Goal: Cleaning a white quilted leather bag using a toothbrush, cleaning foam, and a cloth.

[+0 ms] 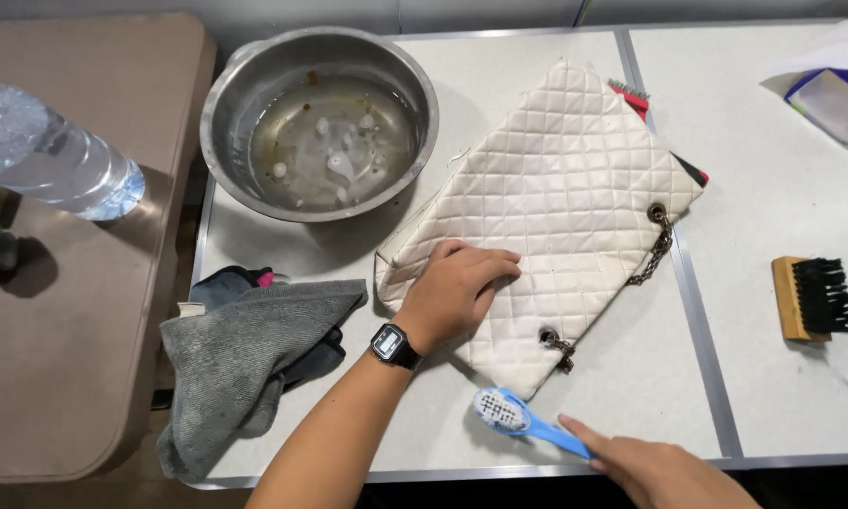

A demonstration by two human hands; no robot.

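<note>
Quilted cream handbag (560,179) | soft, light, likely slippery | left hand (457,287) flat on it | right hand (664,467) clamped on blue brush (527,419), six o'clock

A cleaning work area: pale worktable (773,377), steel basin (230,104) of water, brushes, grey cloth (226,368).

Steel bowl (320,123), grey towel (245,363) — water bottle (51,155), wooden brush (813,298).

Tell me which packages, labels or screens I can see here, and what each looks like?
Watch: on the left hand's wrist, small black case with a pale rectangular screen.
Bottle: upper left, clear plastic, lying tilted; no label shows.
Packet: top right corner, white plastic wrap with a blue edge.
No signs in view.
</note>
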